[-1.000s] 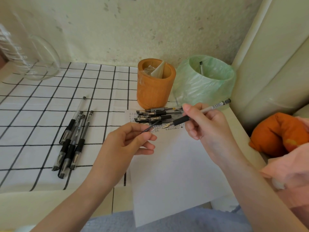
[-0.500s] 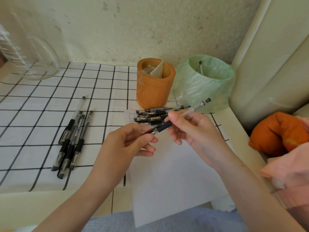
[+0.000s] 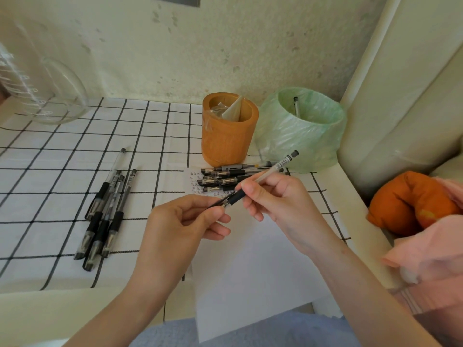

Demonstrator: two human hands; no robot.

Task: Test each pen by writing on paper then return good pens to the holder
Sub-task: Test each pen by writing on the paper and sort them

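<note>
My right hand (image 3: 273, 196) grips a clear pen with a black grip (image 3: 271, 170), its back end pointing up and right. My left hand (image 3: 183, 226) pinches the pen cap (image 3: 220, 202), which meets the pen's tip. Both hover over a white sheet of paper (image 3: 253, 266) with small written marks near its top edge. Several capped pens (image 3: 225, 177) lie across the top of the sheet. Another group of several pens (image 3: 105, 209) lies on the checked cloth at the left. The orange pen holder (image 3: 226, 141) stands behind the paper.
A small bin lined with a green bag (image 3: 300, 131) holds one pen and stands right of the holder. A glass measuring jug (image 3: 42, 93) sits at the far left. An orange cushion (image 3: 411, 204) and pink cloth (image 3: 431, 249) lie beyond the table's right edge.
My right hand moved the pen left and down toward my left hand. The pen tip, apart from the cap a second ago, now meets the cap.
</note>
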